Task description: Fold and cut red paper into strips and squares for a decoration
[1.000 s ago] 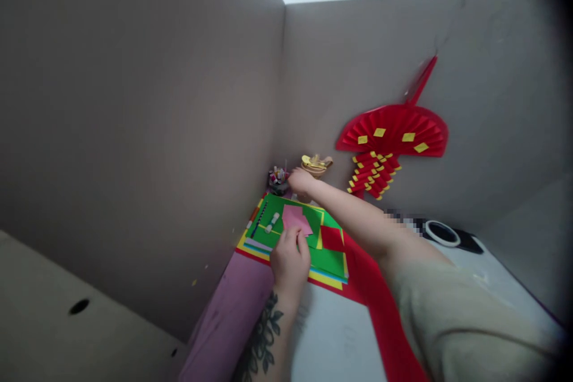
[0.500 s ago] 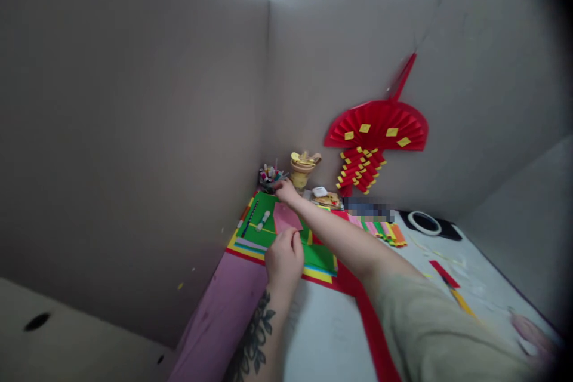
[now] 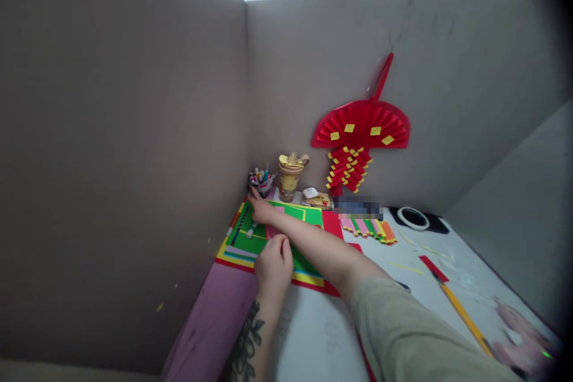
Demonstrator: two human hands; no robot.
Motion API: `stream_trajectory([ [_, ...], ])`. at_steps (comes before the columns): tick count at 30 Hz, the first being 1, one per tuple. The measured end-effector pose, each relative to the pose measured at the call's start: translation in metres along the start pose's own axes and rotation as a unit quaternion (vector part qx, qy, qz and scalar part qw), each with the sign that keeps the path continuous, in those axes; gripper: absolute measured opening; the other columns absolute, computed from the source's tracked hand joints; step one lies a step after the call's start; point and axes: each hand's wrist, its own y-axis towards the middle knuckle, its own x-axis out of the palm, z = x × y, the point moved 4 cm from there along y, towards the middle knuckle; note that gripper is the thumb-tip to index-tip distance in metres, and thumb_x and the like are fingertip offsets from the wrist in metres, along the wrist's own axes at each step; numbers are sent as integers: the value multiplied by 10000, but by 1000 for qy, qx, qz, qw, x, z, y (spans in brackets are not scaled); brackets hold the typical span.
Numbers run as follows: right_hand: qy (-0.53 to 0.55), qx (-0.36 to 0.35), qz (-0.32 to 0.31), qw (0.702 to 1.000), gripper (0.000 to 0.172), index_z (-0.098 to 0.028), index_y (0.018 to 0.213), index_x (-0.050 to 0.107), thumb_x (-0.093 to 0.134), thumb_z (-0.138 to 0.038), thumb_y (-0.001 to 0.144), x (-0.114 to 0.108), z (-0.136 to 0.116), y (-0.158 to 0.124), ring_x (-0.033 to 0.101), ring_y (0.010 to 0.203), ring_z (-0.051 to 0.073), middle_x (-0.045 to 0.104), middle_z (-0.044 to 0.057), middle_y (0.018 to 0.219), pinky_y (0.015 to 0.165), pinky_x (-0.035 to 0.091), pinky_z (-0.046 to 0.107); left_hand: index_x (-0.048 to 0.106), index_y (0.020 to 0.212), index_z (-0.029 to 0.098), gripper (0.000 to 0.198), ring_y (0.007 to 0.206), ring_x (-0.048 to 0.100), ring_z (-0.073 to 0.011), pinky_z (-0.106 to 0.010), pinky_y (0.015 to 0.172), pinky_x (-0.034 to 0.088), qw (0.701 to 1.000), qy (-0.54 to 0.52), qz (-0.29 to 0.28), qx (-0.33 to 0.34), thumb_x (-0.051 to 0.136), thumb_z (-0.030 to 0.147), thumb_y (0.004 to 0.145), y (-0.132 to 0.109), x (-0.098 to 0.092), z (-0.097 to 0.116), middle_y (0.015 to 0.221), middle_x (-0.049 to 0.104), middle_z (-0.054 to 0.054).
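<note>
My left hand (image 3: 274, 264) is closed at the near edge of a pink sheet of paper (image 3: 271, 231), pinching its corner between thumb and finger. My right hand (image 3: 263, 210) reaches across over the far left of the paper stack, its fingers apart and nothing visible in them. Close to its fingertips are a dark dotted pen (image 3: 242, 224) and a container of pens (image 3: 262, 181). A small white-capped glue stick (image 3: 251, 231) lies on the green paper (image 3: 308, 264), just below the right hand. My right forearm hides part of the pink sheet and the stack.
Behind the stack stand a drink cup (image 3: 289, 182) and a white earbud case (image 3: 310, 193). Coloured paper rolls (image 3: 369, 228), a phone with a white ring (image 3: 414, 219) and a yellow-handled cutter (image 3: 465, 315) lie to the right. A red paper fan (image 3: 362, 122) hangs on the grey partition.
My right hand has moved from beside the pen container down and left over the paper's far left edge. The left hand stays closed at the pink paper. The view has shifted slightly right.
</note>
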Motion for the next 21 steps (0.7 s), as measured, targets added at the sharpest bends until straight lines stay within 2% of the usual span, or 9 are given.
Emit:
stream_trajectory([
  [4,33,-16,34,999,700,-104,1375,404,509,-13,689,-8,2,7,417,1304,227,201,160,1528,1066,346,315,628,922,201,223,845,635,-182,-261,720,443,1000,4,4,8,408,221,896,-2,0,2,905,689,-56],
  [6,53,-13,50,997,712,-82,1399,373,477,-2,699,-18,3,15,325,1361,208,274,159,1503,1101,291,317,632,935,203,227,850,636,-181,-261,722,443,1000,10,9,4,409,218,896,-4,0,2,916,691,-58],
  [8,75,-5,64,995,706,-87,1406,369,451,-5,710,-29,4,21,287,1378,203,308,149,1490,1105,284,338,637,936,202,232,847,636,-183,-263,716,443,1000,18,11,-3,409,220,897,-5,0,1,919,693,-59],
  [10,100,-1,64,993,673,-132,1379,429,434,-14,717,-38,4,17,377,1330,214,386,118,1454,1064,347,366,639,934,202,235,843,636,-183,-263,710,441,1000,23,13,-7,408,228,901,-6,0,0,915,695,-60],
  [12,127,-3,47,991,610,-180,1284,554,416,-11,714,-44,3,1,566,1149,208,565,75,1306,959,455,357,639,929,204,233,842,636,-179,-257,712,438,1000,22,14,-7,409,233,902,-6,0,0,906,696,-59],
  [14,152,-2,25,988,536,-179,1143,660,392,-3,714,-51,6,-30,672,884,176,707,44,1041,813,528,309,637,926,207,232,846,635,-171,-249,713,430,1000,20,11,-5,407,235,904,-6,0,1,906,696,-55],
  [16,170,6,22,985,465,-167,1072,692,395,-30,741,-61,14,-75,674,763,151,729,31,874,727,536,265,638,919,209,237,830,632,-168,-245,687,414,1000,30,-3,-2,403,239,905,-6,0,2,899,694,-51],
  [19,204,31,40,978,360,-162,1024,697,434,-112,782,-83,39,-163,648,666,128,719,38,877,666,526,247,642,918,204,247,776,623,-170,-248,624,375,997,67,-45,9,401,256,905,-6,5,5,879,695,-53],
  [21,216,53,46,974,320,-177,1045,679,464,-192,808,-100,59,-228,647,711,141,713,40,900,698,521,266,642,901,195,252,744,614,-170,-252,603,355,992,93,-80,27,401,269,903,-8,10,9,856,694,-58],
])
